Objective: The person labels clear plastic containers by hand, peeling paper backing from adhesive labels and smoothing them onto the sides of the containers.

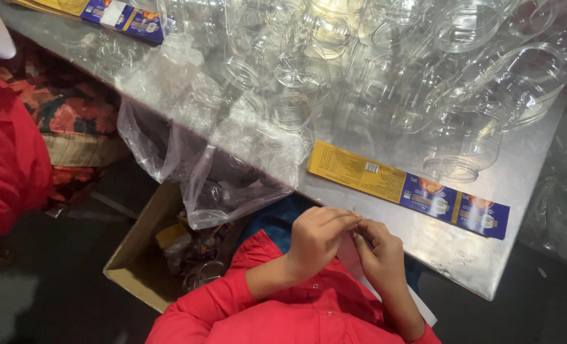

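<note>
Both hands meet at the metal table's near edge, pinching a thin white paper strip (350, 258) between them: the left hand (318, 236) has its fingertips closed on the strip's top, the right hand (380, 255) is curled shut around it from 3 o'clock. At 1 o'clock lies a long yellow-and-blue printed label (407, 189) on the shiny steel table (487, 267). Beyond, at 12 o'clock, clear plastic jars (462, 153) crowd together. At 9 o'clock, an open cardboard box (137, 261) sits below.

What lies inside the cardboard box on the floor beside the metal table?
Inside the cardboard box lie crumpled clear plastic and some yellowish scraps. A hanging plastic bag and the table edge cover its far end, so the rest is hidden.
</note>
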